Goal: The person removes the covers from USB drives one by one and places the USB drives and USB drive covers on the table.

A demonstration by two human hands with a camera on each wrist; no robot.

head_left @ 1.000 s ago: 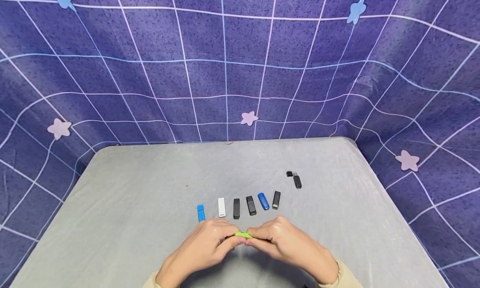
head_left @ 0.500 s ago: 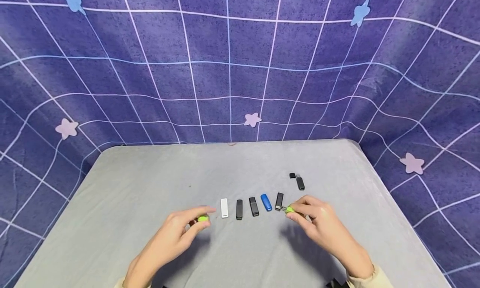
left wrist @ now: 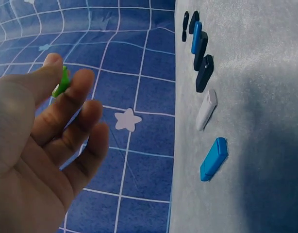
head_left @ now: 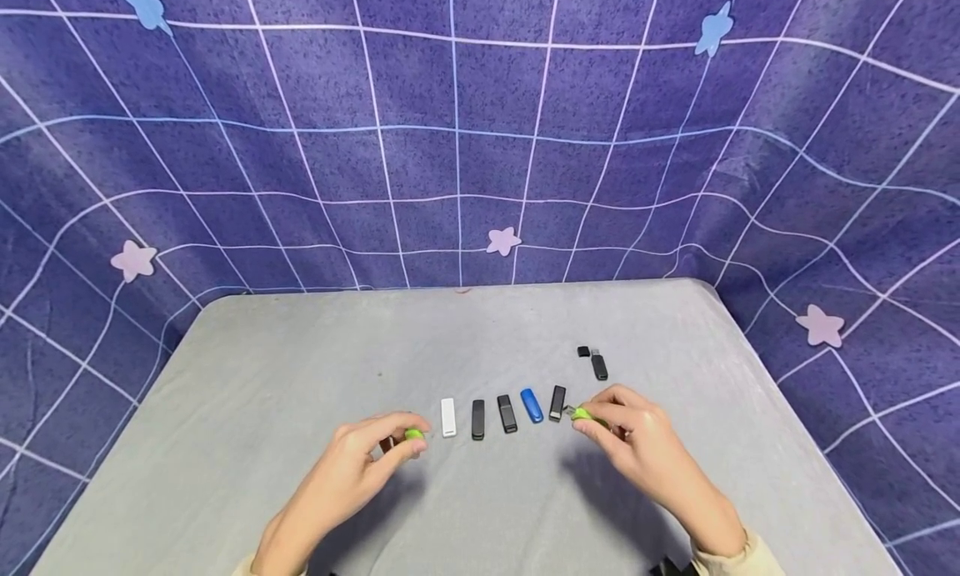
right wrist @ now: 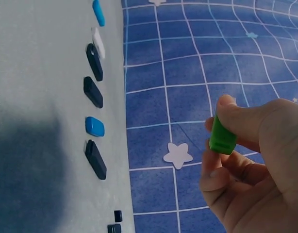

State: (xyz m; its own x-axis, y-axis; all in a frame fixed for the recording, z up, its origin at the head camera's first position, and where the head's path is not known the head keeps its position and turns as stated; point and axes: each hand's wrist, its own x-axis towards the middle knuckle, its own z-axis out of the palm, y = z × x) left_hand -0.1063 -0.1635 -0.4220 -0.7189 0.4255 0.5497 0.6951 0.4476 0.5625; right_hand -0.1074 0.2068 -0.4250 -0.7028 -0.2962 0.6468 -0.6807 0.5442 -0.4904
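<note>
My left hand point(head_left: 348, 468) pinches a small green USB stick cap point(head_left: 413, 434) between thumb and fingertips, raised above the table. On the other side, my right hand point(head_left: 651, 447) holds the green USB stick point(right wrist: 223, 136) itself, its metal plug pointing left toward the row of drives. Cap and stick are well apart. A light blue USB stick point(left wrist: 214, 159) lies below my left hand, hidden by it in the head view. Right of it stands the row: a white stick point(head_left: 448, 418), a black one point(head_left: 478, 420), another black one point(head_left: 507, 413), and a dark blue one point(head_left: 532, 406).
A black stick point(head_left: 557, 403) ends the row, near the green stick's plug. Farther back lies an uncapped black stick point(head_left: 599, 365) with its black cap point(head_left: 583, 352) beside it. The grey cloth-covered table point(head_left: 300, 343) meets a purple grid curtain point(head_left: 420, 159) behind.
The hands were together on the green USB stick; they have since moved apart, the cap going left and the stick right. Over the last half second they barely move.
</note>
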